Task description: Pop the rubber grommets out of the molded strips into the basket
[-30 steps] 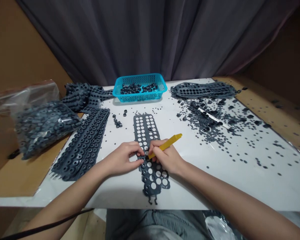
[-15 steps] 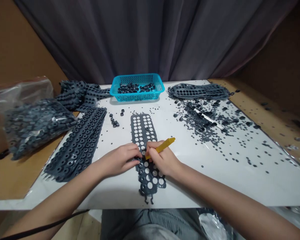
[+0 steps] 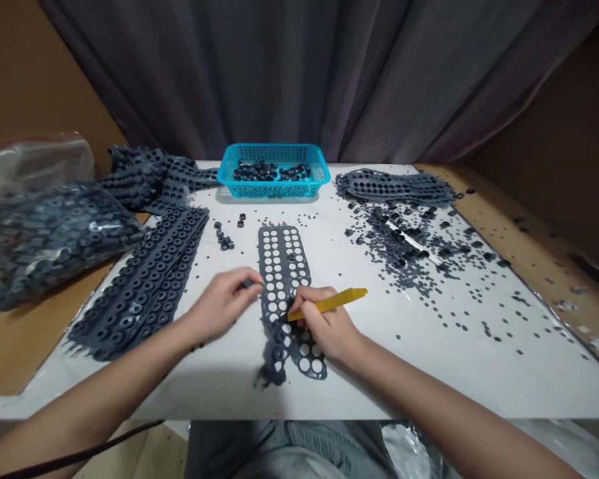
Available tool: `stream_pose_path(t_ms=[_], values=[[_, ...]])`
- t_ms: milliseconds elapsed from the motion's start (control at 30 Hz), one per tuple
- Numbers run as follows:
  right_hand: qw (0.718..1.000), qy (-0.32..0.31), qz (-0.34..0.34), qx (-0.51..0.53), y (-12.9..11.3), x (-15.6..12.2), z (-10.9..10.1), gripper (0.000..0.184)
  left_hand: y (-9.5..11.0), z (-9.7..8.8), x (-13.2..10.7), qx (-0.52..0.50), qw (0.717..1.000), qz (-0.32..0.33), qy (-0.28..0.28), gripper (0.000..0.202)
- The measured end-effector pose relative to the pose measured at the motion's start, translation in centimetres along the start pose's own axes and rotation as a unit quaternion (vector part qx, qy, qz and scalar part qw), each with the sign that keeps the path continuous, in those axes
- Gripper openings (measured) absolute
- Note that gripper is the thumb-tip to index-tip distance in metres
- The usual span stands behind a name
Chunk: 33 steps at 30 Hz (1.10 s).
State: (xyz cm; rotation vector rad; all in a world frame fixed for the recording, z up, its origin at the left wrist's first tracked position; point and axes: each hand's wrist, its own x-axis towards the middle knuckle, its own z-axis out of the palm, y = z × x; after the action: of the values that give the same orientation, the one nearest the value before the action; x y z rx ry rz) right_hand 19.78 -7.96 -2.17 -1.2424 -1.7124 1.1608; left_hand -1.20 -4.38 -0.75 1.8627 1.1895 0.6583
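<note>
Perforated rubber sheet (image 3: 283, 266): our right hand (image 3: 324, 322) grips a yellow pry tool (image 3: 337, 301), its tip on the holes; our left hand (image 3: 222, 306) pinches a small dark ring (image 3: 247, 284) just beside the sheet.

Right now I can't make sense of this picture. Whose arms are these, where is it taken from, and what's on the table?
There's no machine here. These are a person's own bare arms, seen by a camera worn on their head, looking forward and down. The right hand grips a flat yellow tool, its tip at a dark perforated sheet on a white table. The left hand seems to pinch a small dark piece. Beyond them is a blue plastic basket of dark rings. To the left lie stacked dark sheets and a clear bag of rings. To the right are scattered dark bits.
</note>
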Motion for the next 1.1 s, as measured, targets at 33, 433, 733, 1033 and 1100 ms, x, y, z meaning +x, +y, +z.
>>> stream_pose_path(t_ms=[33, 433, 733, 1033, 1100], values=[[1.0, 0.0, 0.008, 0.011, 0.0, 0.0, 0.0, 0.021, 0.1, -0.5, 0.1, -0.042, 0.997, -0.033, 0.048, 0.016], [0.993, 0.024, 0.002, 0.112, -0.3, -1.2, -0.4, 0.024, 0.0, -0.2, 0.4, -0.476, 0.849, -0.216, -0.077, 0.033], [0.884, -0.173, -0.371, -0.225, -0.7, -2.7, 1.5, 0.011, -0.4, -0.3, 0.6, -0.54, 0.802, -0.246, -0.074, 0.022], [0.89, -0.195, -0.373, -0.176, -1.0, -2.9, 1.7, 0.013, -0.6, -0.4, 0.7, -0.554, 0.79, -0.24, -0.101, 0.021], [0.933, -0.181, -0.308, -0.047, -1.1, -2.9, 1.2, 0.014, -0.4, -0.4, 0.6, -0.54, 0.807, -0.225, -0.087, 0.02]])
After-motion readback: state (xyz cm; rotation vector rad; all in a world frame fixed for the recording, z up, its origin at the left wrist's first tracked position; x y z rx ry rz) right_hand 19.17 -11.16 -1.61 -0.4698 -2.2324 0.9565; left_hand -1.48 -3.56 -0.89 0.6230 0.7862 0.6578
